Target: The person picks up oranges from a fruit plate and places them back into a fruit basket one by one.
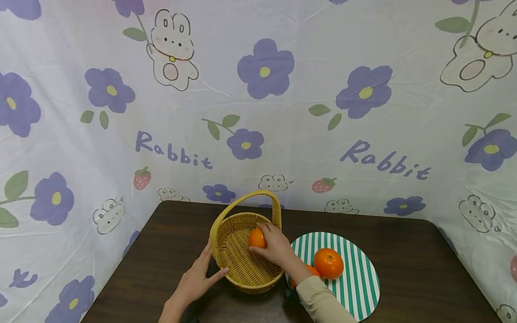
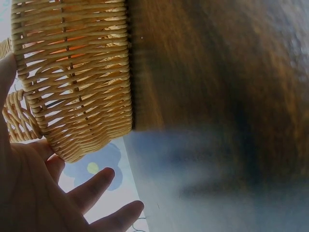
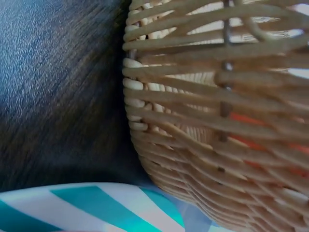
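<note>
The left hand (image 1: 193, 279) spreads its fingers, fairly straight, against the near left side of a yellow wicker basket (image 1: 252, 288). A pale sleeve (image 1: 321, 298) leads to the right hand (image 1: 276, 246), which pinches an orange fruit (image 1: 256, 239) between thumb and fingers inside the basket, towards its right side; whether that fruit touches the woven floor is hard to tell. Just right of the basket, a round green-and-white striped mat (image 1: 359, 278) bears a second fruit (image 1: 329, 264) and a third (image 1: 313, 270), partly hidden by the right forearm (image 1: 298, 271). Beyond the dark table (image 1: 153, 269) hangs a white cloth (image 1: 299, 134) with purple flowers (image 1: 278, 67), rabbits (image 1: 171, 74) and, twice, the word "Rabbit".
</note>
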Motion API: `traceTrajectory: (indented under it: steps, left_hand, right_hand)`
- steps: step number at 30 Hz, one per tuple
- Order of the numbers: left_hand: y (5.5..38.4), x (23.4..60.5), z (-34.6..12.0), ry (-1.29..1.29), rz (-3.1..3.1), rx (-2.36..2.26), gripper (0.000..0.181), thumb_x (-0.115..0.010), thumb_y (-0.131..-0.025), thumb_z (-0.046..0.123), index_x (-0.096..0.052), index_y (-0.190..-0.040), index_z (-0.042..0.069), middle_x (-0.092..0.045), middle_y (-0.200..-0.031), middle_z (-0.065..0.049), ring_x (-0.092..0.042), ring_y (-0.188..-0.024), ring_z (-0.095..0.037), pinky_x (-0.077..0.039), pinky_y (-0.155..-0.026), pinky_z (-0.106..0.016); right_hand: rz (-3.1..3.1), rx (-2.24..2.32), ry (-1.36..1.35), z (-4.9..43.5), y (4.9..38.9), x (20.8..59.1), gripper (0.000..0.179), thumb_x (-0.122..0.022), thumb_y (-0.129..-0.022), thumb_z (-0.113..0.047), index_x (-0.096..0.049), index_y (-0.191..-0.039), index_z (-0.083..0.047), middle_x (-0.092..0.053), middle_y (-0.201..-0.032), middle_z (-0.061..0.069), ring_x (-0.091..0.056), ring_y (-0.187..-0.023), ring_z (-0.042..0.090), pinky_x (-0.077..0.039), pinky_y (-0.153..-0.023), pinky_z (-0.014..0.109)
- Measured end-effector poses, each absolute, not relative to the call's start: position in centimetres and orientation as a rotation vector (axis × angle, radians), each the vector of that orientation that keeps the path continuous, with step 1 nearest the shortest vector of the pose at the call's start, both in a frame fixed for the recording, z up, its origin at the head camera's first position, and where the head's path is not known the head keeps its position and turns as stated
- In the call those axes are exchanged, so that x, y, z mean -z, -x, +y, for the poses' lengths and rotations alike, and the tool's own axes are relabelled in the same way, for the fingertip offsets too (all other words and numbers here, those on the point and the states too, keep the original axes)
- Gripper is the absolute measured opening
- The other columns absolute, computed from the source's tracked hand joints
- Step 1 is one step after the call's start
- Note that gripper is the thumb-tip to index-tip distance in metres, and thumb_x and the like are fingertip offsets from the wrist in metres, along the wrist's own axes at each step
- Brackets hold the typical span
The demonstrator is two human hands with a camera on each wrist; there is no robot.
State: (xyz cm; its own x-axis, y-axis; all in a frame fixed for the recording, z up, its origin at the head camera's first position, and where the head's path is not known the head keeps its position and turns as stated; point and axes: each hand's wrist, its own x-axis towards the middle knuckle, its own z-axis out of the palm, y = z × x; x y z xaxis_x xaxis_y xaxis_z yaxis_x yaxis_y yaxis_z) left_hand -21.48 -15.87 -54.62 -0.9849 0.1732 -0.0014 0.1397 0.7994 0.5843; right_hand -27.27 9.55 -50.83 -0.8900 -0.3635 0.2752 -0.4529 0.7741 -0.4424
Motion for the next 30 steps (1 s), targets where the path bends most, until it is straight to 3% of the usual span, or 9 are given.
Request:
traceTrajectory:
  steps: [9,30]
  left_hand:
    - [21.5,54.7,-15.7,-0.245,2.917,-0.949,0.086,-0.05,-0.082,0.066,-0.002,-0.148,0.038,-0.003,-0.156,0.009,-0.029,-0.135,-0.036,-0.035,-0.088,-0.068]
    - [21.5,55.0,-15.8,-0.252,2.921,-0.96,0.084,-0.049,-0.083,0.066,0.002,-0.146,0.042,0.0,-0.155,0.011,-0.027,-0.136,-0.036,-0.035,-0.087,-0.069]
  right_hand:
    - [-2.784,-0.696,-0.616,9.2,27.5,51.3,0.073,-0.071,-0.079,-0.044,-0.044,-0.137,-0.009,-0.046,-0.133,0.015,-0.05,-0.115,0.033,-0.048,-0.087,0.048]
    - [-2.744,-0.942,-0.601,10.0,26.2,49.8,0.067,-0.069,-0.082,-0.04,-0.045,-0.137,-0.01,-0.041,-0.137,0.017,-0.048,-0.118,0.035,-0.047,-0.088,0.05]
